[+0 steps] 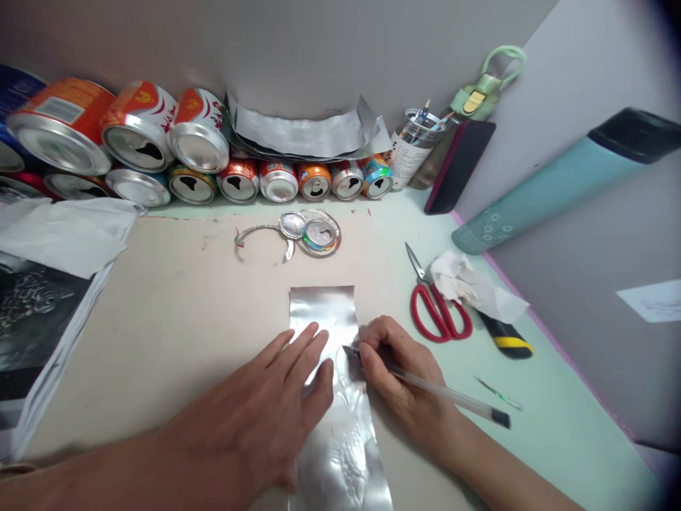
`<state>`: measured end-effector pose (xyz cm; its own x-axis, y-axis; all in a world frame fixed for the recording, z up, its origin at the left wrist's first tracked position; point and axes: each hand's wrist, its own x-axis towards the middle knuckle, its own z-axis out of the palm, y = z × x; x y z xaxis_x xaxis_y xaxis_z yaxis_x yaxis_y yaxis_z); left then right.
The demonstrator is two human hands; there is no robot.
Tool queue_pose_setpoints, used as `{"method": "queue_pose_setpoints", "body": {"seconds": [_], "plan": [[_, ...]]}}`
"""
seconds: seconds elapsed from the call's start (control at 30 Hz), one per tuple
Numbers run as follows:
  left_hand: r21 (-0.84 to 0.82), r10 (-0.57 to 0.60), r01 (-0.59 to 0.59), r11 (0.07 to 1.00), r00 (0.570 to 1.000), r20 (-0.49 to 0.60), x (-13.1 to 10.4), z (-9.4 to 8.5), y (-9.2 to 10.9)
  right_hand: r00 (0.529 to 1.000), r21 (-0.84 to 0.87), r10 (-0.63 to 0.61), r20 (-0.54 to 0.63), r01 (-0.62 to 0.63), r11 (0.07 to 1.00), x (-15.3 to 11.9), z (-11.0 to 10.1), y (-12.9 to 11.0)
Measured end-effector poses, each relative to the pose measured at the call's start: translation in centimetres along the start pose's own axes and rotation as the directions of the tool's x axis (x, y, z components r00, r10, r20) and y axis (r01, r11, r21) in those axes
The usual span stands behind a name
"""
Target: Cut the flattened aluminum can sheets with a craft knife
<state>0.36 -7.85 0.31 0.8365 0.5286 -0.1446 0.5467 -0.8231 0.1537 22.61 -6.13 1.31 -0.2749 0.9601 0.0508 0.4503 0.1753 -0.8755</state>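
Note:
A strip of shiny aluminium sheet (323, 305) lies lengthwise in front of me, with raised, pressed-in lines on its middle and lower part. My left hand (277, 404) rests flat on the strip's left side, fingers stretched out and a little apart. A clear pen with a black end (452, 394) is pinched in my right hand (399, 376). Its tip touches or nearly touches the metal near the right edge, just beside my left fingers. The part of the strip under my left hand is hidden.
Drink cans (199, 131) are stacked along the back wall, with curled metal sheets (298, 131) on top. Cut can ends (319, 234) lie behind the strip. To the right are red-handled scissors (439, 312), crumpled tissue (473, 284), and a leaning teal bottle (553, 184). Printed pages (47, 319) lie left.

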Motion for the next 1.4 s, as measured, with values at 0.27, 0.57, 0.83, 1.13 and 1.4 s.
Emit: {"method": "queue_pose_setpoints", "body": {"seconds": [0.27,0.57,0.83,1.13,1.4], "plan": [[0.003,-0.012,0.012,1.0,0.998,0.055,0.1,-0.6,-0.1,0.997,0.035,-0.024,0.072,0.022,0.999,0.1,-0.5,-0.1],[0.016,-0.001,0.001,1.0,1.0,0.031,0.0,-0.5,-0.2,0.979,0.103,-0.035,0.201,0.014,0.995,0.0,-1.0,-0.5],[0.014,-0.001,0.003,1.0,0.991,-0.136,-0.5,1.1,-0.2,0.957,0.109,-0.025,0.288,-0.007,0.994,0.1,-1.5,-0.5],[0.022,0.013,-0.013,1.0,1.0,0.001,0.1,-0.7,-0.1,0.957,0.113,-0.004,0.289,-0.03,0.993,-0.1,-1.5,-0.3],[0.031,0.001,-0.004,1.0,0.996,0.088,0.2,-1.8,-0.1,0.983,0.067,-0.037,0.182,0.025,0.997,0.2,-0.9,-0.8]]}}
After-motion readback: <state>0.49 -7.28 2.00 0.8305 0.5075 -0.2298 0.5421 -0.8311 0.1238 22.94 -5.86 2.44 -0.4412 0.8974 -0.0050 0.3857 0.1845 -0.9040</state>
